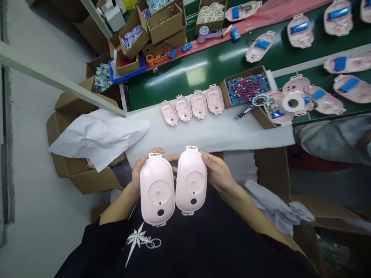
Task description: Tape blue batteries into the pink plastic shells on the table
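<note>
Two pale pink plastic housing shells are held up side by side in front of my chest, their outer faces toward me. My left hand (139, 170) grips the left shell (158, 175) by its upper edge, with most fingers hidden behind it. My right hand (216, 170) is closed on the right shell (191, 197), thumb at its upper right side. Each shell has a round recess, a dark round hole and slotted lugs at its ends. Beyond them, a row of several similar shells (199, 104) lies open side up on the white mat (232, 133).
A cardboard box of blue parts with red wires (246, 88) stands at the mat's right, with a tape roll (292, 103) nearby. Shells with blue batteries (300, 29) lie along the green belt (174, 83). An open carton with white sheeting (100, 135) is at left.
</note>
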A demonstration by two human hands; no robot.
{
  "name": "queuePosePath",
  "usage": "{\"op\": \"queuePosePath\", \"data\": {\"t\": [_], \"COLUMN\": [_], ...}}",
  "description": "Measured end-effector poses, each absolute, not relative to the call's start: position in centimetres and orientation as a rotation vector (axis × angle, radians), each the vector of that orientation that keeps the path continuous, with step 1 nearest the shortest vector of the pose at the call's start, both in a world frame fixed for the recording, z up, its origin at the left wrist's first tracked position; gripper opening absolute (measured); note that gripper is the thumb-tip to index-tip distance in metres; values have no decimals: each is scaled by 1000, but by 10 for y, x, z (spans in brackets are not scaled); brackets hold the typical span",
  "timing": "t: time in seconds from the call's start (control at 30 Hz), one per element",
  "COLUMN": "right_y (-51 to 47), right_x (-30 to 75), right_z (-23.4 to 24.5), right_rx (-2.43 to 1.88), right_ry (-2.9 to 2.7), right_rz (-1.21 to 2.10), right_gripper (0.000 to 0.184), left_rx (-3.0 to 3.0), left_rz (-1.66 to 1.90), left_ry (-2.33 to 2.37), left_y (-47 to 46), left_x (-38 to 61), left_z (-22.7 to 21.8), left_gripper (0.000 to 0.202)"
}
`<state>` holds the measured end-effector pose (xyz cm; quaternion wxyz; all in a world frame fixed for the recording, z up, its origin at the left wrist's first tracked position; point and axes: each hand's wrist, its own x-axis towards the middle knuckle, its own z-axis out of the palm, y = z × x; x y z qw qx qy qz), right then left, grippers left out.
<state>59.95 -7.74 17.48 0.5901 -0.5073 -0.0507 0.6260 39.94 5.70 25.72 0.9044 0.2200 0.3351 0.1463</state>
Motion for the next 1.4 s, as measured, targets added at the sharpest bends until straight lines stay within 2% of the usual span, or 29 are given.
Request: {"op": "queuePosePath", "data": {"t": [0.43,0.7,0.93,1.0,1.13,1.2,1.27,1.3,1.4], "right_y": [-48,-55,-68,-72,-88,-89,-71,-53,33], "right_x": [593,590,588,581,553,540,537,540,559], "right_z": [181,179,160,160,178,179,166,155,109], "right_rx": [-1085,-1212,-1227,-1184,-894,-871,-1018,-1141,-1576], "right_ry": [-356,-408,-255,-180,-152,-169,-191,-235,-569], "right_rz": [1448,1362,1393,1460,1809,1863,1712,1588,1211], "right_gripper": [49,61,59,63,75,74,69,67,62], "left_rx": [367,386,285,273,363,489,643,729,975], "left_rz": [320,301,330,384,533,549,564,568,550], "left_ry": [711,840,886,916,1018,1096,1201,1253,1345], "left_y": [75,73,57,50,32,32,49,67,151], "left_x": [369,372,385,385,355,332,319,320,352], "left_z": [245,225,211,210,216,210,191,176,121], "left_gripper": [51,49,44,48,68,82,94,92,66]}}
